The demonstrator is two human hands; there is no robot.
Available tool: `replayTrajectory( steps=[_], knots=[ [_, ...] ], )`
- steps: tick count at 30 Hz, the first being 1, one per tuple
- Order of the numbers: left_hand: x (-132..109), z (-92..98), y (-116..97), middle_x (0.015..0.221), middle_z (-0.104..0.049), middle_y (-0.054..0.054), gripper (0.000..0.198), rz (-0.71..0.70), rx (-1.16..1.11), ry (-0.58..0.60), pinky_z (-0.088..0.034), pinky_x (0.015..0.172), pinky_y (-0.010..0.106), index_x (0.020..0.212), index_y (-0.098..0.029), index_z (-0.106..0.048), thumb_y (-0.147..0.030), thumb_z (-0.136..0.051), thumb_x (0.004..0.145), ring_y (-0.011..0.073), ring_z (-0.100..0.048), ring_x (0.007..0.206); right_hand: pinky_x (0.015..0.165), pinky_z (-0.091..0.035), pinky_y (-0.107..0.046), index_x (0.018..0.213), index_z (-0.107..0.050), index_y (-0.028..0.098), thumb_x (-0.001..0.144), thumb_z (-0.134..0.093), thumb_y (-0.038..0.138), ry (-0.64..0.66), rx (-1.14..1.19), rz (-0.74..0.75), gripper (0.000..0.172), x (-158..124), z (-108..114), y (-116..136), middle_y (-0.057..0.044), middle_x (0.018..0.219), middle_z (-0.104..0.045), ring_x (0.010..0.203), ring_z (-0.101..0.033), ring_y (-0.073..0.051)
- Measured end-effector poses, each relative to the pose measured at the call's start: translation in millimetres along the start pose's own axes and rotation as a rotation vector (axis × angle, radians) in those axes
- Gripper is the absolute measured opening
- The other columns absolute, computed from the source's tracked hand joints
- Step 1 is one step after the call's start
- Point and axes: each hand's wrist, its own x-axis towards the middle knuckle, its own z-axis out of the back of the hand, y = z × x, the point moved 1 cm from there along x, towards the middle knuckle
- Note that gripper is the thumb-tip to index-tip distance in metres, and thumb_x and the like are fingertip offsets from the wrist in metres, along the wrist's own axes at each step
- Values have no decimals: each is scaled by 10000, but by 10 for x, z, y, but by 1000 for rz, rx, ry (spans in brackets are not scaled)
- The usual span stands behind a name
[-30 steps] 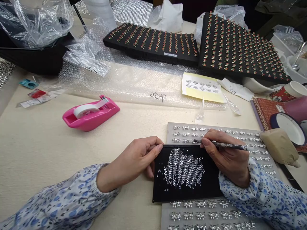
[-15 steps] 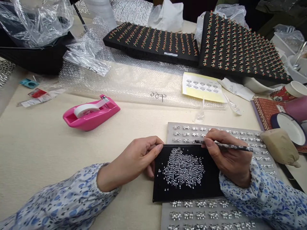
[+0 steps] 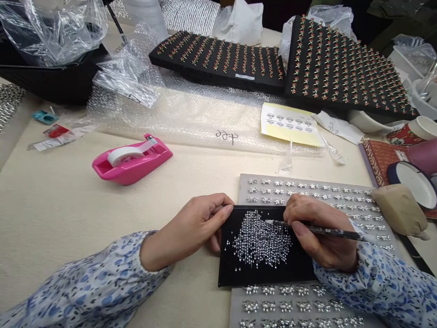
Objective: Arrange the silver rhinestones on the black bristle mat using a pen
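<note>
A black tray (image 3: 252,275) bears a patch of small clear rhinestones (image 3: 261,241) and lies over a grey board (image 3: 244,182) set with rows of silver ornaments. My left hand (image 3: 196,230) pinches the tray's upper left corner between thumb and fingers. In my right hand (image 3: 319,230) is a thin dark patterned pen-like tool (image 3: 336,233), gripped like a pencil. Its pale tip is at the upper part of the rhinestones, and whether a stone is on it is too small to tell.
A pink tape dispenser (image 3: 133,164) sits left of centre. Behind are bubble wrap (image 3: 191,118), a yellow-backed label sheet (image 3: 290,125) and two black foam boards (image 3: 218,59) (image 3: 344,68) of red-green ornaments. A beige lump (image 3: 399,209) and paper cup (image 3: 411,132) are at right.
My right hand has moved slightly down, and the tool's tip has gone from the tray's top edge to the rhinestones. My left hand keeps its hold on the corner.
</note>
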Motion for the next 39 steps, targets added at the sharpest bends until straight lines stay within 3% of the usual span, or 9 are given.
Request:
replayTrajectory(
  steps=[5,12,19,39],
  knots=[
    [9,-7,-12,592,-615,-6,241,1,1,-3,-461,387,131,886,-154,-507,-376,-415,909,111,-615,443,563,-465,-328,832,-562,172,739,-478,43,-16,5,-12,180,-4,4,8,-31,708,-575,631,-531,-131],
    [8,-1,-4,590,-611,-8,247,2,-11,5,-465,398,131,879,-157,-504,-383,-411,914,109,-614,450,554,-461,-307,854,-607,189,755,-522,54,-282,-77,-79,188,9,29,-41,-14,706,-595,613,-547,-123],
    [-15,0,-4,579,-603,-14,242,3,-4,8,-458,391,124,870,-156,-496,-380,-416,914,108,-616,445,537,-473,-278,766,-609,181,741,-600,72,-263,-247,-101,112,24,31,-65,3,645,-609,592,-563,-115],
    [-1,-6,11,572,-605,-15,233,-4,-15,8,-459,389,121,881,-160,-504,-375,-421,913,106,-614,440,551,-502,-269,784,-608,189,737,-623,79,-270,-290,-82,121,26,30,-66,7,659,-626,611,-582,-110]
  ],
)
